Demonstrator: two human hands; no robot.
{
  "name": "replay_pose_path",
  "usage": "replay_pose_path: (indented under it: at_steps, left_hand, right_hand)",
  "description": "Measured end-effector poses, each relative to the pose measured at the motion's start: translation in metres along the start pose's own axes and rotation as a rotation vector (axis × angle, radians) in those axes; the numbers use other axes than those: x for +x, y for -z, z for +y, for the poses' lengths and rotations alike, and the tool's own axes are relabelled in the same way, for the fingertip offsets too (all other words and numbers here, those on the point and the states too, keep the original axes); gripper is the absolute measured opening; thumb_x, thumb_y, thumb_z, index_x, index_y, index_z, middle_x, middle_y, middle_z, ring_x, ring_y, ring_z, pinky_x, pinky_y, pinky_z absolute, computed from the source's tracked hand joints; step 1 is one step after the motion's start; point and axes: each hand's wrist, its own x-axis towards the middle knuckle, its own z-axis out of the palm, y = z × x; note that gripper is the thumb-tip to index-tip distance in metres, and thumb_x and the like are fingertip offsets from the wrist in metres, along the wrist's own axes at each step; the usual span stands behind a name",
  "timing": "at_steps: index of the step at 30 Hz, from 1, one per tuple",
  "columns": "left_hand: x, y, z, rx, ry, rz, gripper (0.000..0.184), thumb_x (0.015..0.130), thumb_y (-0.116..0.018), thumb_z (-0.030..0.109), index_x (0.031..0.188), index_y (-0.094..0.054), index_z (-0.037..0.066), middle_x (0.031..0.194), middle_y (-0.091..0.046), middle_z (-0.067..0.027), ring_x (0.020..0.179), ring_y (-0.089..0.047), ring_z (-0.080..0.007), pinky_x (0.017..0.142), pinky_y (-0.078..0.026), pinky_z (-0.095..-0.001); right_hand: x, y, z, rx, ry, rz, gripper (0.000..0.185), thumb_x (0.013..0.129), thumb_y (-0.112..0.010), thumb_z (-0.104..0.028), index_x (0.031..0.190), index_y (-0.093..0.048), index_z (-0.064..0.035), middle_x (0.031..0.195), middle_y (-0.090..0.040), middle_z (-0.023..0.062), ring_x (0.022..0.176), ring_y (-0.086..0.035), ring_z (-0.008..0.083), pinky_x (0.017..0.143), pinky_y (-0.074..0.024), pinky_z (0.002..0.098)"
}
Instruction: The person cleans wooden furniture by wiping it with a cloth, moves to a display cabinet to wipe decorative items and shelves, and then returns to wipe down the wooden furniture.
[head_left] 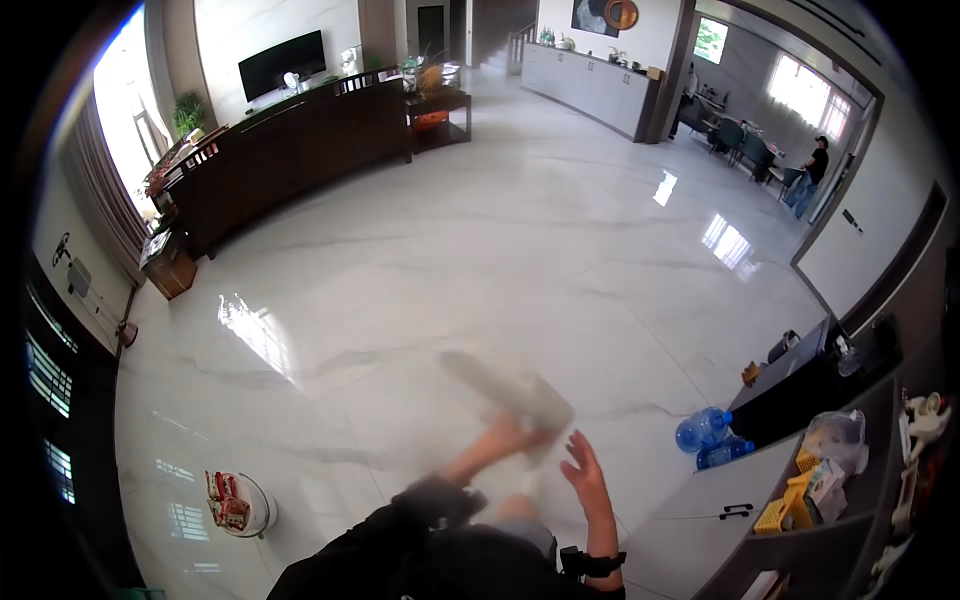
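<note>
My left hand (508, 436) reaches forward from a dark sleeve and is smeared by motion. It is closed on a long, flat beige object (500, 388), too blurred to name, which extends up and left from the hand. Close by on the right, my right hand (584, 468) is raised, fingers apart, holding nothing. A dark band (592, 563) circles that forearm. Glossy pale floor lies beneath both hands, and part of a leg shows below them.
A round white container (262, 508) with red packets stands at lower left. Blue water bottles (703, 430) lie beside a cabinet (690, 520) holding yellow baskets (785, 508). A dark wooden sofa (300, 150) is farther off. A person (812, 175) stands in the far right room.
</note>
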Motion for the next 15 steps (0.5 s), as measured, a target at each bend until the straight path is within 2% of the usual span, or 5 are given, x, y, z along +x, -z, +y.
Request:
replay_pose_path:
  at_steps: [3,6,12,14,15]
  left_hand:
    - [0.052,-0.060,0.051,0.407,0.172,-0.149,0.072,0.084,-0.075,0.039,0.135,-0.048,-0.003,0.130,-0.056,-0.0269,0.121,-0.055,-0.0343,0.101,-0.045,-0.0407]
    - [0.122,-0.070,0.073,-0.194,0.162,-0.400,0.068,0.087,-0.073,0.034,0.137,-0.045,-0.003,0.135,-0.052,-0.0249,0.121,-0.054,-0.0330,0.100,-0.046,-0.0405]
    - [0.244,-0.066,0.084,0.169,-0.115,-0.051,0.070,0.089,-0.072,0.031,0.142,-0.040,0.000,0.138,-0.049,-0.0196,0.129,-0.047,-0.0298,0.103,-0.043,-0.0417]
    - [0.285,-0.047,0.083,-0.024,0.036,-0.126,0.068,0.091,-0.070,0.034,0.144,-0.041,0.003,0.143,-0.048,-0.0164,0.133,-0.044,-0.0262,0.105,-0.042,-0.0392]
    - [0.305,-0.033,0.072,-0.136,0.098,-0.223,0.067,0.092,-0.069,0.034,0.144,-0.041,0.003,0.144,-0.048,-0.0158,0.134,-0.044,-0.0247,0.105,-0.042,-0.0385]
  right_hand:
    - [0.049,0.032,-0.008,-0.309,0.026,-0.066,0.044,0.091,-0.067,-0.016,0.129,-0.053,0.0031,0.135,-0.054,0.0156,0.122,-0.053,0.0248,0.096,-0.0477,0.0392]
    - [0.107,0.090,-0.033,-0.124,0.058,0.181,0.034,0.092,-0.064,-0.023,0.108,-0.065,0.0068,0.099,-0.070,0.0123,0.092,-0.065,0.0202,0.083,-0.0514,0.0360]
    - [0.185,0.169,-0.112,-0.088,-0.118,0.156,0.044,0.097,-0.057,-0.040,0.097,-0.064,0.0036,0.081,-0.062,0.0035,0.073,-0.055,0.0112,0.063,-0.0451,0.0317]
    - [0.230,0.181,-0.123,-0.253,-0.338,-0.029,0.064,0.101,-0.045,-0.053,0.132,-0.048,0.0035,0.114,-0.060,0.0080,0.097,-0.055,0.0154,0.084,-0.0459,0.0318]
    - [0.251,0.173,-0.128,-0.291,-0.285,-0.071,0.065,0.101,-0.044,-0.054,0.133,-0.048,0.0029,0.108,-0.060,0.0078,0.091,-0.054,0.0162,0.083,-0.0458,0.0317]
